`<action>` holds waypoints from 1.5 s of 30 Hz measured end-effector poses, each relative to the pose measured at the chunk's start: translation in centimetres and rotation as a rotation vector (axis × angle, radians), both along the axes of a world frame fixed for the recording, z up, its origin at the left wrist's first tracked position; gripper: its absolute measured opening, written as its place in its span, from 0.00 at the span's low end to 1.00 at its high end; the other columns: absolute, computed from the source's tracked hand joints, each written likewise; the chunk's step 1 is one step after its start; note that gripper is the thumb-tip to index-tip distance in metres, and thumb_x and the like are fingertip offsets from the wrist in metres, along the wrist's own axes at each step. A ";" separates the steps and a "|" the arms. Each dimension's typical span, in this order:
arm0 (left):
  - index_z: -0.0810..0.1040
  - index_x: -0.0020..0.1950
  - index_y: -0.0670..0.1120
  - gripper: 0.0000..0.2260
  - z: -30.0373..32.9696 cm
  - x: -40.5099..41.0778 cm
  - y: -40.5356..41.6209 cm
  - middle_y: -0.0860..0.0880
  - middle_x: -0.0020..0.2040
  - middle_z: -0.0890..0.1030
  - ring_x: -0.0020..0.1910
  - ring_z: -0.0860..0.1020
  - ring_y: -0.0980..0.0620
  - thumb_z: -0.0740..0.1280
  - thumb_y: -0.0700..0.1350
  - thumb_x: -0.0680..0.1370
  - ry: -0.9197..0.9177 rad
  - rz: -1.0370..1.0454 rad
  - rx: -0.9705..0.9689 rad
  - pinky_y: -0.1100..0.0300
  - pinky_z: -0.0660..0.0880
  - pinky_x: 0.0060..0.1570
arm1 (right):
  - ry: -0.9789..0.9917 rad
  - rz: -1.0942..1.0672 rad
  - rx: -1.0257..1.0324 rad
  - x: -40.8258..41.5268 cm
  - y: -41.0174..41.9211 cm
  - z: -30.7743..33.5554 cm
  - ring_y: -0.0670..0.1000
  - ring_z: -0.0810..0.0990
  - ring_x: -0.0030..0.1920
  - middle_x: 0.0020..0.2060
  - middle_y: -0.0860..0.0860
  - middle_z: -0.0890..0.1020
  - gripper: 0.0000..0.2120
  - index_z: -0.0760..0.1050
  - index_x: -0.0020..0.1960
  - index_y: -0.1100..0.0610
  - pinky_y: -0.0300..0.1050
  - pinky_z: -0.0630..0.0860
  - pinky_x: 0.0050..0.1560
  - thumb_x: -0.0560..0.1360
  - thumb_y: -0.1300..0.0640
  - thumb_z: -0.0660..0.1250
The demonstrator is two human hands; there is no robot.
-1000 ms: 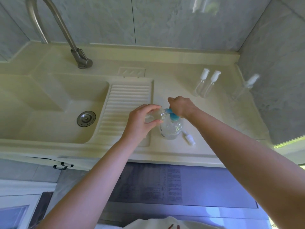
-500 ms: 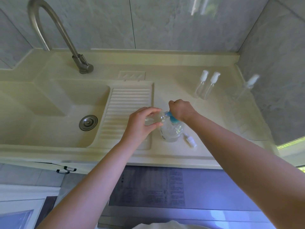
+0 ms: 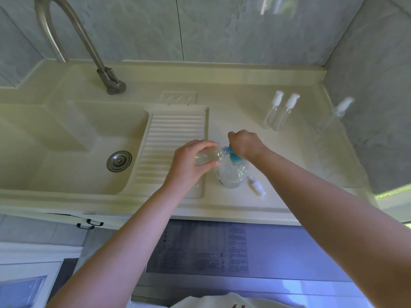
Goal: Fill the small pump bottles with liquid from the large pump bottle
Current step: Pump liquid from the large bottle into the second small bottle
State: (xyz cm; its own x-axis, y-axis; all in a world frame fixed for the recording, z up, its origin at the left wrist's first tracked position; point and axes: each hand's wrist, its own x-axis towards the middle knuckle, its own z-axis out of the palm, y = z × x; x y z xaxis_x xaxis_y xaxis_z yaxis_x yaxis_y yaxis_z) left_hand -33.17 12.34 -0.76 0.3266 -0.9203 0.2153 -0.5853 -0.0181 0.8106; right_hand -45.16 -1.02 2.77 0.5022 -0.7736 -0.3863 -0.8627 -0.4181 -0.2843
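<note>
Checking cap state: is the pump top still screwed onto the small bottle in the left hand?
No. The small bottle is open-necked at the blue nozzle; a white pump top lies on the counter.

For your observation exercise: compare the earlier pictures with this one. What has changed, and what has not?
Hardly anything. The left hand keeps the small bottle tilted at the blue pump, which the right hand keeps pressing. The big bottle, loose cap and three spare bottles stayed put; only the camera shifted slightly.

Found no legible text anywhere: only a dark, unreadable mark on the large pump bottle [image 3: 230, 174], and rows of print too blurred to make out on the grey panel [image 3: 206, 247] below the counter edge.
</note>
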 end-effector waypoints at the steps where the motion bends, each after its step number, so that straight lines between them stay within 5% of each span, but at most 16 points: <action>1: 0.82 0.59 0.50 0.21 0.0 0.0 0.0 0.56 0.55 0.82 0.54 0.79 0.60 0.80 0.42 0.67 0.008 0.002 -0.003 0.70 0.72 0.58 | 0.015 -0.008 0.031 0.0 -0.2 0.1 0.61 0.72 0.46 0.54 0.62 0.75 0.07 0.68 0.53 0.66 0.50 0.73 0.47 0.81 0.62 0.60; 4: 0.82 0.59 0.49 0.21 0.1 0.0 0.1 0.56 0.55 0.82 0.54 0.79 0.63 0.80 0.41 0.68 0.033 0.007 -0.014 0.73 0.70 0.57 | 0.027 0.005 0.068 0.0 -0.3 0.4 0.60 0.72 0.45 0.52 0.61 0.73 0.10 0.69 0.58 0.67 0.50 0.73 0.46 0.81 0.62 0.59; 7: 0.82 0.59 0.48 0.21 0.2 -0.1 0.1 0.55 0.54 0.82 0.53 0.78 0.63 0.80 0.41 0.67 0.031 0.004 -0.018 0.73 0.70 0.57 | -0.018 -0.028 0.012 -0.1 0.0 0.0 0.59 0.70 0.43 0.44 0.58 0.70 0.12 0.62 0.40 0.62 0.47 0.69 0.43 0.80 0.62 0.61; 10: 0.82 0.59 0.47 0.21 0.0 -0.1 0.1 0.54 0.54 0.82 0.53 0.79 0.61 0.80 0.41 0.67 0.023 0.002 -0.017 0.73 0.70 0.57 | 0.018 0.037 -0.051 -0.1 0.2 -0.2 0.59 0.69 0.42 0.39 0.57 0.69 0.17 0.56 0.36 0.58 0.46 0.68 0.41 0.80 0.63 0.59; 15: 0.83 0.59 0.48 0.21 -0.1 -0.2 0.2 0.54 0.53 0.83 0.52 0.79 0.60 0.80 0.41 0.67 0.022 0.007 -0.021 0.72 0.71 0.57 | 0.004 0.025 -0.014 -0.1 0.3 0.1 0.61 0.72 0.47 0.52 0.64 0.75 0.05 0.67 0.48 0.65 0.50 0.72 0.47 0.81 0.63 0.56; 18: 0.83 0.58 0.47 0.21 0.0 -0.1 0.1 0.53 0.53 0.83 0.52 0.79 0.60 0.80 0.41 0.67 0.025 0.007 -0.032 0.73 0.70 0.56 | -0.027 -0.008 0.050 -0.2 0.0 0.2 0.62 0.73 0.51 0.51 0.63 0.74 0.10 0.69 0.54 0.66 0.53 0.73 0.55 0.83 0.61 0.54; 20: 0.83 0.58 0.47 0.21 0.0 -0.2 0.0 0.53 0.53 0.83 0.52 0.79 0.60 0.80 0.41 0.67 0.026 0.011 -0.036 0.73 0.70 0.56 | -0.030 -0.016 0.044 -0.2 0.1 0.1 0.61 0.70 0.46 0.43 0.59 0.72 0.07 0.64 0.44 0.63 0.48 0.70 0.45 0.81 0.63 0.56; 22: 0.83 0.59 0.47 0.21 0.0 -0.3 0.1 0.53 0.53 0.83 0.53 0.79 0.60 0.80 0.41 0.67 0.028 0.016 -0.036 0.73 0.70 0.56 | -0.042 -0.050 0.027 -0.2 0.2 -0.2 0.59 0.68 0.42 0.36 0.55 0.66 0.14 0.56 0.37 0.59 0.45 0.64 0.34 0.78 0.65 0.59; 24: 0.83 0.59 0.47 0.21 -0.1 -0.3 0.2 0.54 0.53 0.83 0.52 0.79 0.60 0.80 0.41 0.67 0.034 0.020 -0.029 0.72 0.71 0.57 | -0.061 -0.044 0.005 -0.1 0.3 -0.4 0.59 0.68 0.42 0.34 0.54 0.65 0.16 0.56 0.36 0.57 0.44 0.62 0.32 0.78 0.65 0.57; 28: 0.82 0.59 0.48 0.21 -0.3 -0.4 0.1 0.54 0.52 0.83 0.52 0.79 0.59 0.80 0.41 0.67 0.040 0.027 -0.016 0.71 0.71 0.57 | -0.091 -0.064 0.015 -0.3 0.3 -0.5 0.60 0.71 0.47 0.46 0.59 0.75 0.14 0.64 0.39 0.60 0.50 0.72 0.49 0.82 0.61 0.51; 31: 0.83 0.59 0.48 0.21 -0.2 -0.4 0.1 0.54 0.52 0.83 0.52 0.79 0.60 0.80 0.42 0.67 0.052 0.027 -0.020 0.74 0.69 0.55 | -0.104 -0.087 0.095 -0.1 -0.3 -0.5 0.65 0.77 0.53 0.56 0.63 0.77 0.08 0.70 0.55 0.67 0.54 0.76 0.56 0.80 0.63 0.59; 36: 0.82 0.59 0.49 0.21 -0.3 -0.3 0.1 0.55 0.53 0.82 0.52 0.78 0.61 0.80 0.42 0.67 0.060 0.033 -0.020 0.75 0.68 0.54 | -0.074 -0.069 0.081 -0.1 -0.3 -0.4 0.62 0.75 0.48 0.55 0.63 0.76 0.07 0.70 0.54 0.66 0.48 0.72 0.47 0.80 0.62 0.60; 45: 0.82 0.59 0.49 0.21 -0.2 -0.3 0.3 0.55 0.54 0.82 0.53 0.78 0.62 0.79 0.42 0.68 0.049 0.013 -0.016 0.74 0.69 0.55 | -0.239 -0.268 0.189 -0.2 0.2 -0.5 0.60 0.75 0.46 0.53 0.63 0.79 0.12 0.73 0.54 0.68 0.51 0.74 0.48 0.80 0.61 0.55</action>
